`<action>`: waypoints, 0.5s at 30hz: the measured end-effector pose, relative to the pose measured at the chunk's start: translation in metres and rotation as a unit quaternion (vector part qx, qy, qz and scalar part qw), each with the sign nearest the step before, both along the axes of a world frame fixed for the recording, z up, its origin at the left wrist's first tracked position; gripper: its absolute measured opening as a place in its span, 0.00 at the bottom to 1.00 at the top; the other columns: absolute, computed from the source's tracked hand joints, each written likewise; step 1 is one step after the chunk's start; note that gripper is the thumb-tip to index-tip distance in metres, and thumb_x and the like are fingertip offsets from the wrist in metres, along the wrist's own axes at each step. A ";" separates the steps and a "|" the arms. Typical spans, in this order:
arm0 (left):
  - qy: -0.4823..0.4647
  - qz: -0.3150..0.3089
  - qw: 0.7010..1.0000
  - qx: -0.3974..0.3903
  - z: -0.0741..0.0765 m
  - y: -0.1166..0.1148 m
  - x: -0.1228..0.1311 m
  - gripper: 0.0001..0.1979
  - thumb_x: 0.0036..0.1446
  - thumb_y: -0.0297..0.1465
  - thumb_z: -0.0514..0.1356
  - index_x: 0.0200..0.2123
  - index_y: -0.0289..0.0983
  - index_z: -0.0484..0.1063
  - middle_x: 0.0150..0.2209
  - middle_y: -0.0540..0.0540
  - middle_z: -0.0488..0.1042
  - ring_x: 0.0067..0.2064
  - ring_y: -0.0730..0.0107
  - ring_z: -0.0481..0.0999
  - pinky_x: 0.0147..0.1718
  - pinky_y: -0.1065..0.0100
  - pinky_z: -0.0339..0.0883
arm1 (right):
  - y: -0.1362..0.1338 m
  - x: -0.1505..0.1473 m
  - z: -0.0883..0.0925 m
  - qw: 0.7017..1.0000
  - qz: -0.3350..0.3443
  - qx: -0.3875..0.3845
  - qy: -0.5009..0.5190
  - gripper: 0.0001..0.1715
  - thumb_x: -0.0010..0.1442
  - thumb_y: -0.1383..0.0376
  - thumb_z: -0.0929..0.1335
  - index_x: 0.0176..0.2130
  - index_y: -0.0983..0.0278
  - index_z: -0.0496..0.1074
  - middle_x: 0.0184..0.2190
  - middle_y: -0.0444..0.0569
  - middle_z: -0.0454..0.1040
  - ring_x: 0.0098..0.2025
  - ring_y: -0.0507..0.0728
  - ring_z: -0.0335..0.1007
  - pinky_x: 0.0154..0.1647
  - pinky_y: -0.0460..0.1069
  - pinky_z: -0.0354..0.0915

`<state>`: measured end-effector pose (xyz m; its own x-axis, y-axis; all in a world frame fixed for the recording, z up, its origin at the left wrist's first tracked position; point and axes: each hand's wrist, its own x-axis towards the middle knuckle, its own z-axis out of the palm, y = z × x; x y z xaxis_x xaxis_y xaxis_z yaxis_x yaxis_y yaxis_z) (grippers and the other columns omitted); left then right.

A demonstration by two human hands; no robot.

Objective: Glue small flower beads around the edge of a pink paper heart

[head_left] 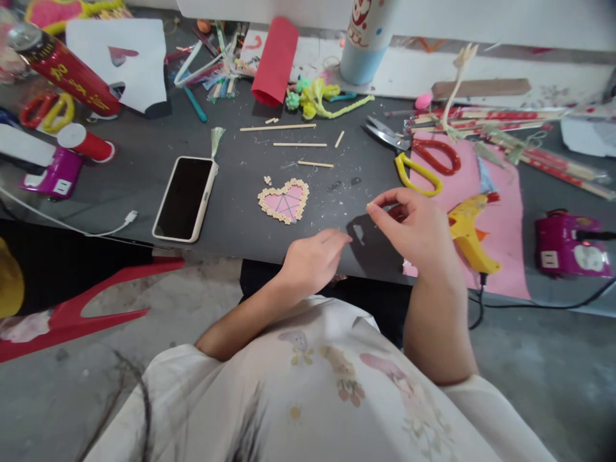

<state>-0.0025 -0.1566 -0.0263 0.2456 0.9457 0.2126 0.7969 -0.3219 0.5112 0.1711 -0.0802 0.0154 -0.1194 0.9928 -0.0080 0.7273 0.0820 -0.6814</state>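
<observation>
My right hand [414, 226] hovers over the black sheet [240, 192], its thumb and forefinger pinched on a tiny pale piece [369, 206]. My left hand [315, 255] rests at the sheet's near edge with fingers curled loosely and nothing visible in them. A small pink heart [283, 200] rimmed with pale bits lies on the sheet to the left of both hands. Several thin wooden sticks [278, 128] lie farther back.
A phone [184, 197] lies face up left of the heart. Scissors [418, 160] and a yellow glue gun [468, 236] sit on pink paper [505, 224] at the right. A red paper roll [274, 61], a bottle [363, 38], purple boxes [570, 247] and craft scraps crowd the back and sides.
</observation>
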 end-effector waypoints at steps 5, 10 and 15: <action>-0.008 -0.057 0.992 -0.110 0.009 -0.007 -0.001 0.27 0.61 0.19 0.47 0.61 0.40 0.65 0.61 0.51 0.72 0.57 0.73 0.76 0.41 0.72 0.73 | 0.001 -0.008 0.000 1.000 0.015 0.017 0.007 0.07 0.57 0.59 0.70 0.34 0.60 0.75 0.28 0.44 0.77 0.25 0.51 0.67 0.29 0.48 0.61; 0.033 -0.041 0.993 -0.101 0.006 -0.014 -0.005 0.24 0.64 0.23 0.50 0.62 0.46 0.64 0.55 0.53 0.77 0.46 0.72 0.81 0.33 0.71 0.71 | 0.000 -0.016 0.000 0.998 0.054 0.009 0.008 0.08 0.58 0.59 0.69 0.35 0.60 0.75 0.29 0.45 0.78 0.24 0.51 0.67 0.29 0.49 0.61; 0.047 0.012 0.998 -0.038 0.004 -0.019 -0.009 0.15 0.65 0.34 0.56 0.55 0.45 0.69 0.45 0.51 0.79 0.36 0.73 0.80 0.23 0.72 0.63 | 0.000 -0.021 -0.001 0.996 0.081 0.033 -0.021 0.07 0.59 0.60 0.68 0.35 0.60 0.74 0.30 0.47 0.78 0.26 0.54 0.68 0.31 0.50 0.60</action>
